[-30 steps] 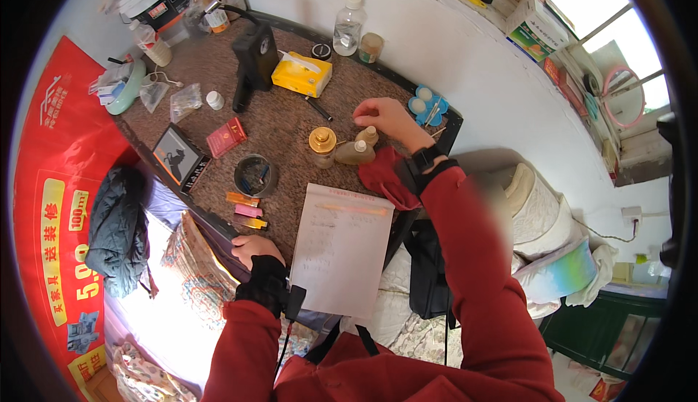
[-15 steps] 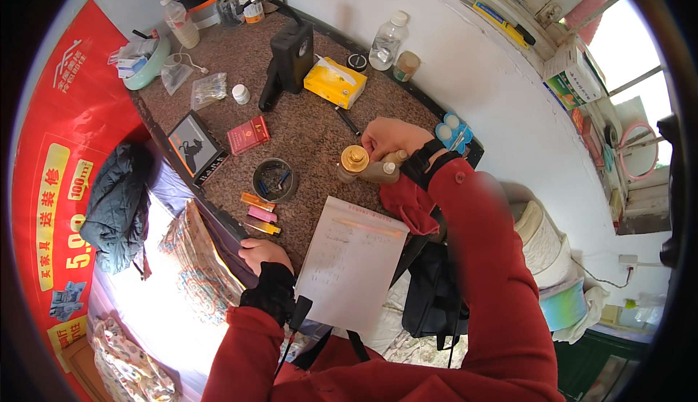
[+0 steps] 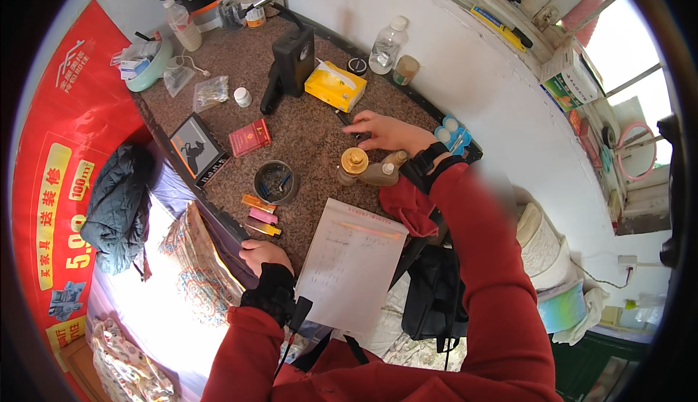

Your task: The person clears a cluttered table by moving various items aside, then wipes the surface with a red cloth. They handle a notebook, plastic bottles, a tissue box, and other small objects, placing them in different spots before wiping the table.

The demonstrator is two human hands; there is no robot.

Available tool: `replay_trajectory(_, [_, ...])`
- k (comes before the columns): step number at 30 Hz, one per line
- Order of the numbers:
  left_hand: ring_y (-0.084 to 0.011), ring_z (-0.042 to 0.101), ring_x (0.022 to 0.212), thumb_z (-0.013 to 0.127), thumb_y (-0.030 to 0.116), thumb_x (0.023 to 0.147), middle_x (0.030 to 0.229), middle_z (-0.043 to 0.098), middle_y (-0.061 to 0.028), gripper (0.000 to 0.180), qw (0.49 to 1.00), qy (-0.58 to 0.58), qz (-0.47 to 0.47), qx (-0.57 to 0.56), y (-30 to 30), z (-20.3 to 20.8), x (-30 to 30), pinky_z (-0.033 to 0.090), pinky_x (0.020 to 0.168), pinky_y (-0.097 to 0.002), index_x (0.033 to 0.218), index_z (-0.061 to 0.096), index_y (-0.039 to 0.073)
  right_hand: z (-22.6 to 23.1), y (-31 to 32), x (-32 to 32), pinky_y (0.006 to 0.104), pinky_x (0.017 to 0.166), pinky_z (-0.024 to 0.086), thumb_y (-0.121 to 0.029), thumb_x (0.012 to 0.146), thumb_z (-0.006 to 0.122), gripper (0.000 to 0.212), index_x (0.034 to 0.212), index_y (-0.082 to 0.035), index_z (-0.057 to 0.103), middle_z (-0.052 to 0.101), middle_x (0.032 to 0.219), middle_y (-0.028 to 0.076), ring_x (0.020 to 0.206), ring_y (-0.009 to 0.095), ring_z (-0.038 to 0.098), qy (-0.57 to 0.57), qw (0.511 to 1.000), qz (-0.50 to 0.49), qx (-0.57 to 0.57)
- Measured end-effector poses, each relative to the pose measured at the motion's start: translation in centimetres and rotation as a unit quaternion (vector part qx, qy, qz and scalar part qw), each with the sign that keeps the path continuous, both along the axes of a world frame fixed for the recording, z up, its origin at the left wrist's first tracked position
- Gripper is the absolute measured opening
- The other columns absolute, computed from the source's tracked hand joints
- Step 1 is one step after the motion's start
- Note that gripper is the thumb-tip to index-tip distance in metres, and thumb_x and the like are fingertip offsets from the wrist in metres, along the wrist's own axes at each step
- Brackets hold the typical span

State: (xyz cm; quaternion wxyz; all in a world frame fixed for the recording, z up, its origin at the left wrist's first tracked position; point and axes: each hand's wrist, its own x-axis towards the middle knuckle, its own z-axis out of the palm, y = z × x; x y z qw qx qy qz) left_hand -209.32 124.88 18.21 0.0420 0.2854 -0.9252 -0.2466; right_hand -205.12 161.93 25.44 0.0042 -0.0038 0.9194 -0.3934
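A slim black pen (image 3: 342, 117) lies on the brown speckled bench (image 3: 305, 131), right of its middle, just on the near side of a yellow tissue pack (image 3: 336, 86). The right hand (image 3: 392, 134) reaches over it from the right, palm down, the fingers crossing the pen's middle; its grip looks fairly narrow, but whether it has closed on the pen I cannot tell. The left hand (image 3: 266, 256) rests at the bench's near left edge with its fingers curled; whether its grip holds anything there cannot be told.

Just nearer than the right hand stand a gold-capped bottle (image 3: 354, 161) and, beside it on the right, a small bottle with a white cap (image 3: 379, 174). A red cloth (image 3: 409, 210) lies at the bench's right edge, and a notepad (image 3: 352, 264) reaches past the near edge.

Left of the bottles is a round ashtray (image 3: 292, 186), with an orange lighter (image 3: 258, 203), a pink lighter (image 3: 262, 215) and a yellow lighter (image 3: 263, 227) near it. Farther left lies a red box (image 3: 249, 138). On the far side are a black device with a handle (image 3: 297, 57), a clear bottle (image 3: 386, 47) and a small jar (image 3: 406, 70); a light-blue case (image 3: 459, 139) sits at the far right corner.
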Motion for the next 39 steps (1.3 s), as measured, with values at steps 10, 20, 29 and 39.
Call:
replay_trajectory(10, [-0.0473, 0.065, 0.079, 0.034, 0.036, 0.103, 0.085, 0.066, -0.0306, 0.046, 1.000, 0.013, -0.007, 0.004, -0.2, -0.6, -0.1, 0.054, 0.071, -0.0544, 0.096, 0.056, -0.004, -0.3, 2.7, 6.1, 0.0426, 0.073, 0.050, -0.011, 0.075, 0.076, 0.025, 0.095, -0.005, 0.062, 0.065, 0.083, 0.012, 0.083, 0.034, 0.063, -0.061, 0.975, -0.128, 0.169])
replay_trajectory(20, [-0.0465, 0.066, 0.087, 0.030, 0.041, 0.103, 0.095, 0.068, -0.0292, 0.054, 0.999, -0.018, 0.019, 0.042, -0.3, -0.6, -0.5, 0.054, 0.076, -0.0529, 0.101, 0.060, -0.004, -0.5, -1.9, 14.7, 0.0373, 0.069, 0.055, -0.012, 0.079, 0.074, 0.028, 0.103, -0.002, 0.064, 0.071, 0.080, 0.014, 0.074, 0.028, 0.070, 0.151, 0.780, -0.599, 0.099])
replay_trajectory(29, [-0.0446, 0.067, 0.089, 0.030, 0.041, 0.103, 0.098, 0.068, -0.0280, 0.054, 0.996, -0.042, 0.028, 0.071, -0.3, -0.2, -0.7, 0.055, 0.077, -0.0504, 0.104, 0.061, -0.004, -3.4, 0.6, 17.4, 0.0334, 0.067, 0.056, -0.013, 0.084, 0.071, 0.025, 0.105, 0.000, 0.067, 0.072, 0.084, 0.013, 0.076, 0.021, 0.070, 0.153, 0.762, -0.626, 0.068])
replay_trajectory(39, [-0.0439, 0.067, 0.090, 0.029, 0.041, 0.103, 0.099, 0.068, -0.0278, 0.055, 0.998, -0.039, 0.012, 0.051, -0.4, -0.4, -0.6, 0.055, 0.078, -0.0502, 0.103, 0.061, -0.004, -2.6, 0.8, 19.4, 0.0335, 0.073, 0.054, -0.001, 0.087, 0.062, 0.016, 0.102, -0.001, 0.067, 0.071, 0.088, 0.014, 0.081, 0.024, 0.070, 0.158, 0.752, -0.639, -0.046])
